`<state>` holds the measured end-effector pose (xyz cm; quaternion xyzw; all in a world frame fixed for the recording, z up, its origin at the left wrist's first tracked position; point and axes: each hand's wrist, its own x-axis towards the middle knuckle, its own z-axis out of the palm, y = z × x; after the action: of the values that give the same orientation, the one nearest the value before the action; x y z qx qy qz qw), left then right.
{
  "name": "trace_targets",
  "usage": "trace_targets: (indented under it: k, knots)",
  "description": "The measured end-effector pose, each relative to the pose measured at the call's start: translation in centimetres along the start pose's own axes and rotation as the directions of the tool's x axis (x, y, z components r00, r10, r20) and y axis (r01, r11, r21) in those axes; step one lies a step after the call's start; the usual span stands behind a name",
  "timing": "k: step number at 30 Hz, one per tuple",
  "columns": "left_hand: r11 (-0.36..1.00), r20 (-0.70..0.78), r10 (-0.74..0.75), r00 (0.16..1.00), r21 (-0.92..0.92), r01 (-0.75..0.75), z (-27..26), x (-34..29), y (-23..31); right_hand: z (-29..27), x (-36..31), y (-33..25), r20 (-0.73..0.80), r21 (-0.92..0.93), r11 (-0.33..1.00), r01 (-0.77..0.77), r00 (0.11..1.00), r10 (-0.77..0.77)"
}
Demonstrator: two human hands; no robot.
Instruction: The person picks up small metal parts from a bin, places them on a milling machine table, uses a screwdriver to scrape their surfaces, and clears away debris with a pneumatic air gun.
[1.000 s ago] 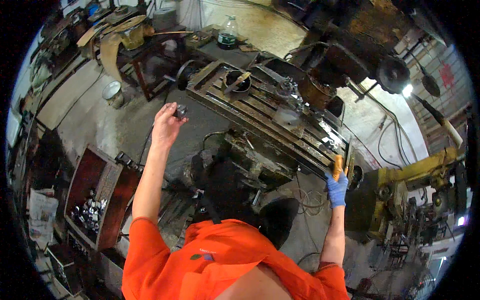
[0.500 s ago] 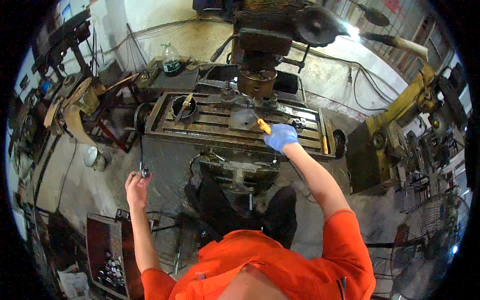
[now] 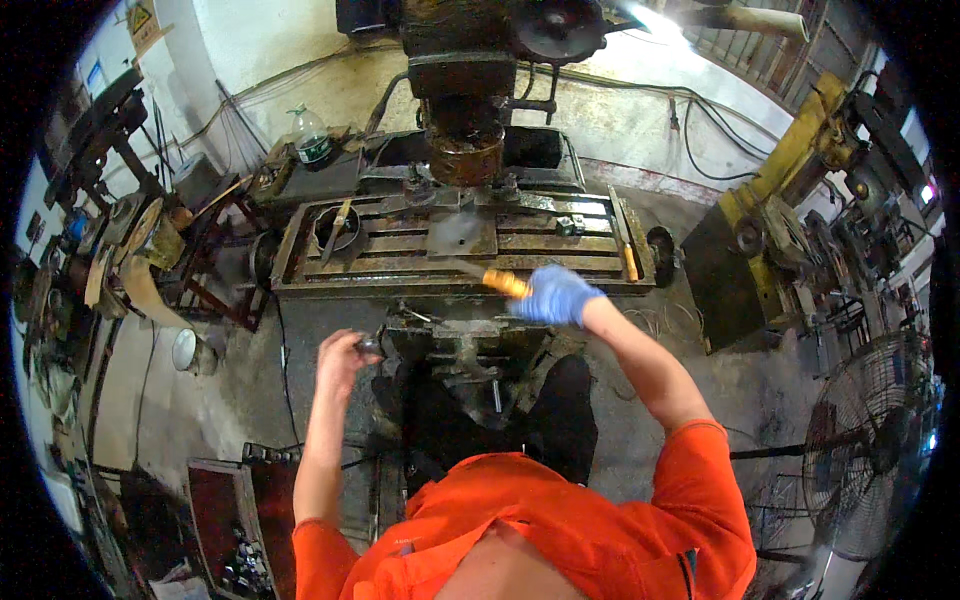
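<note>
My right hand, in a blue glove, is closed round a yellow-handled tool in front of the milling machine's table. The tool's thin grey shaft points left and is blurred, so its kind is unclear. My bare left hand pinches a small dark metal part between its fingertips, left of the machine's knee. Beyond the tool, a flat metal block sits on the slotted table under the spindle head.
On the table are a black pot with a brush in it at left, a small metal piece, and a long yellow-handled tool at right. A clear bottle stands behind. A bucket and a fan stand at the sides.
My right hand has drawn the yellow-handled tool back from the block toward me. My left hand has moved right with the metal part, nearer the machine's knee.
</note>
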<state>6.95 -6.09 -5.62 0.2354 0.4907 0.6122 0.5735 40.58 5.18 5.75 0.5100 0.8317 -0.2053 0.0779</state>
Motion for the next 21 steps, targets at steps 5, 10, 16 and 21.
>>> trace_targets:
  k: [5,10,16,21]
  knots:
    - [0.995,0.170,-0.007,0.985,0.101,-0.010,8.9,3.1,-0.6,3.7,-5.5,0.0,0.021,-0.061,0.983,0.174,0.985,-0.173]
    - [0.808,0.325,0.203,0.924,0.477,-0.346,13.0,9.0,0.5,2.4,-5.0,4.1,-0.367,0.228,0.939,0.256,0.916,-0.161]
    - [0.071,0.525,0.389,0.757,0.802,-0.593,17.8,13.4,1.9,1.6,0.6,7.4,-0.326,0.448,0.885,0.123,0.945,0.033]
    - [-0.156,0.651,0.373,0.661,0.746,-0.647,17.6,16.2,0.1,9.8,6.1,10.6,-0.289,0.566,0.824,0.030,0.943,0.164]
